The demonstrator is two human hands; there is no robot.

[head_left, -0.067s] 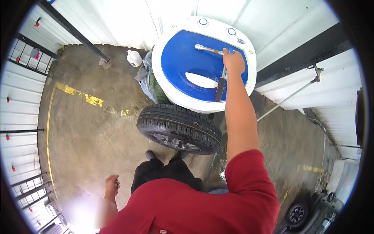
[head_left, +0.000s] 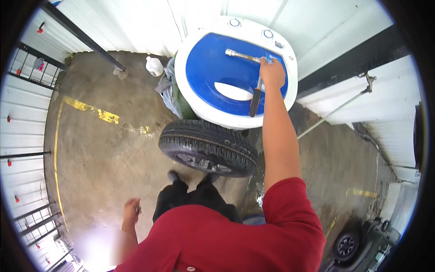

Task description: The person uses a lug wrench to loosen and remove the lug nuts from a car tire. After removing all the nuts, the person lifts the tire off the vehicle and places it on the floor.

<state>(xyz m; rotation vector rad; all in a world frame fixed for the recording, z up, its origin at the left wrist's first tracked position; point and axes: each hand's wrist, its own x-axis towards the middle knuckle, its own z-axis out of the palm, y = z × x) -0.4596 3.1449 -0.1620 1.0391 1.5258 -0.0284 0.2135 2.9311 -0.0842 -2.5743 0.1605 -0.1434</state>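
Observation:
My right hand (head_left: 273, 74) reaches out over the blue lid (head_left: 206, 63) of a white washing machine (head_left: 183, 97). Its fingers close round the bend of an L-shaped lug wrench (head_left: 255, 102), whose chrome socket end points left and whose dark grip points back toward me. A bit of blue and clear wrapping shows beside the fingers. Low on the left hangs my left hand (head_left: 132, 209), fingers curled; a small dark thing may be in them, too small to name. Between my feet and the machine, a tyre on its rim (head_left: 208, 145) stands tilted.
A white jug (head_left: 154, 66) stands on the floor left of the machine, beside bunched cloths (head_left: 167, 90). A thin metal pole (head_left: 333, 114) slants down at the right. A dark vehicle (head_left: 369, 245) is at the lower right. White metal walls with black beams surround the space.
My left hand has risen and turned slightly. The right hand stays on the lug wrench, and the whole view has shifted only a little.

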